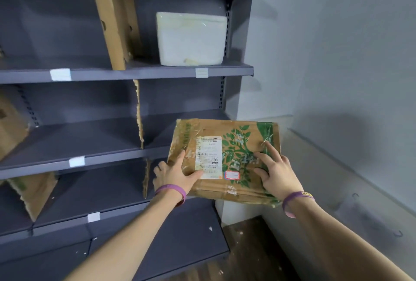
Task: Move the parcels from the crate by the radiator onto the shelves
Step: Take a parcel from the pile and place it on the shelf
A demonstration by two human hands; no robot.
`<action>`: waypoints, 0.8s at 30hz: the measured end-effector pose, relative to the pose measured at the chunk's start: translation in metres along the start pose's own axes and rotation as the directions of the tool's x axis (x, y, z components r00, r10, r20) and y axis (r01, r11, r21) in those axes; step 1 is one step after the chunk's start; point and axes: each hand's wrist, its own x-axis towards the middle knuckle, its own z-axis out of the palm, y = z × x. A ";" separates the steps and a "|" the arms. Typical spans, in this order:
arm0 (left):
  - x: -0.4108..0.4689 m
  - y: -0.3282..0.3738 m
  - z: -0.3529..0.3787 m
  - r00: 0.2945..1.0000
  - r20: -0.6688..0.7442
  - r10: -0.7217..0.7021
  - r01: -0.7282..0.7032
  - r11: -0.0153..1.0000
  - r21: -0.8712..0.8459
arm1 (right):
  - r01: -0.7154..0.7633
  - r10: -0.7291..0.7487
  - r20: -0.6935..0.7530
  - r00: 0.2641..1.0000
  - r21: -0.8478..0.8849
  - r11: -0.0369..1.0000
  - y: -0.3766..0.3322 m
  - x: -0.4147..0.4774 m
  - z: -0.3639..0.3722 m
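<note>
Now the brown cardboard parcel with green leaves (225, 159) is at the right end of the dark grey metal shelf (90, 136). Left hand (177, 175) curls round its left edge; right hand (276, 172) presses flat on top, to slide it in.

The flat cardboard parcel (225, 145), brown with a green leaf print, a white label and glossy tape, sat tilted at the right end of the grey metal shelves (101, 152). My left hand (177, 172) gripped its corner and my right hand (278, 174) lay flat on top. A white foam box (191, 37) stood one shelf higher.
</note>
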 end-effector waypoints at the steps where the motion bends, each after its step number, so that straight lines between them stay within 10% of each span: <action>1: 0.006 -0.003 -0.002 1.000 -0.009 -0.015 0.015 1.000 -0.003 | 0.015 -0.015 0.008 1.000 0.001 1.000 -0.002 0.009 0.002; 24: 0.130 0.050 0.004 0.922 -0.222 -0.318 0.350 0.929 0.121 | 0.253 -0.286 0.204 0.936 0.173 0.952 0.032 0.248 0.074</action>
